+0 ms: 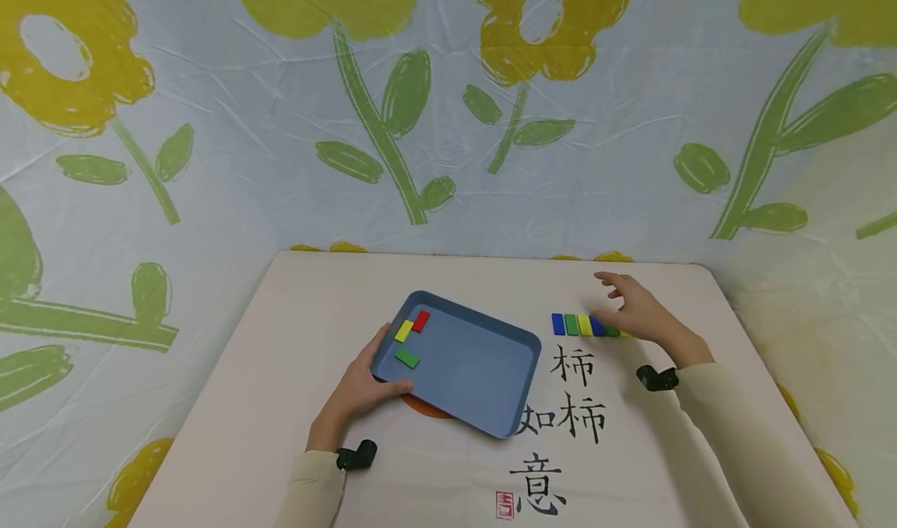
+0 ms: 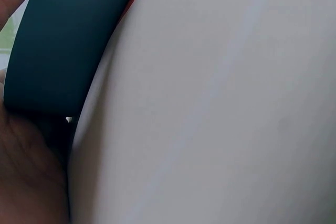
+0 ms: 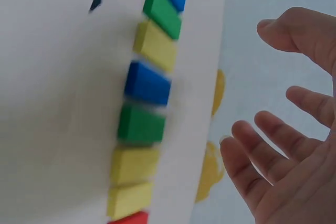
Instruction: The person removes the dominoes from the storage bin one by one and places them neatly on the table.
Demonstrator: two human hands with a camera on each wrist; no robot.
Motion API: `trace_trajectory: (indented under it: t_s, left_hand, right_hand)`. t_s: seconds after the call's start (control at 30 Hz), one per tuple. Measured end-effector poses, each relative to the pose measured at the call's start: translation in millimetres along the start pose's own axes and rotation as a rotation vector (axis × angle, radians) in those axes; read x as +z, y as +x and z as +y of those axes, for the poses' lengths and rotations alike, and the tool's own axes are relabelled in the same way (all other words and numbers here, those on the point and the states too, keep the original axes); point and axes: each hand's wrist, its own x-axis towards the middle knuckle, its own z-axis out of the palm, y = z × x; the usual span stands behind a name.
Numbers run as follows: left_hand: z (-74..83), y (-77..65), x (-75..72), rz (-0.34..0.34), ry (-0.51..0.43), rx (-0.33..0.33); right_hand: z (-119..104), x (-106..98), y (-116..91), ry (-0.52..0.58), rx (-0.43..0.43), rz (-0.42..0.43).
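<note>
My left hand (image 1: 360, 388) grips the left edge of a blue-grey tray (image 1: 466, 364), its thumb over the near rim. In the left wrist view the tray's side wall (image 2: 58, 45) stands close to the tabletop. Inside the tray lie a red block (image 1: 420, 322), a yellow block (image 1: 403, 331) and a green block (image 1: 407, 357). My right hand (image 1: 639, 310) hovers above the right part of a row of coloured blocks, fingers spread and holding nothing. The row shows a blue block (image 3: 147, 83), a green block (image 3: 140, 124), yellow blocks and, at one end, a red block (image 3: 129, 219).
Black brush characters (image 1: 582, 417) and a red seal print (image 1: 504, 505) mark the pale tabletop (image 1: 245, 403). Part of an orange print (image 1: 423, 409) shows under the tray's near edge. A flower-patterned curtain (image 1: 266, 162) hangs behind the table's far edge.
</note>
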Motion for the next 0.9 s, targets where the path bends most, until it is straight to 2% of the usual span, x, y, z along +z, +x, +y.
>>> trace_trajectory:
  t_s: [0.4, 0.67, 0.9]
  left_hand:
    - [0.3, 0.1, 0.0, -0.001, 0.000, -0.006]
    - [-1.5, 1.3, 0.3, -0.002, 0.010, -0.006]
    - [-2.0, 2.0, -0.4, 0.003, 0.018, -0.003]
  right_hand:
    - [-74, 30, 26, 0.054, -0.192, -0.090]
    - [-116, 66, 42, 0.079, -0.288, -0.158]
    - [-142, 106, 55, 0.093, -0.349, -0.199]
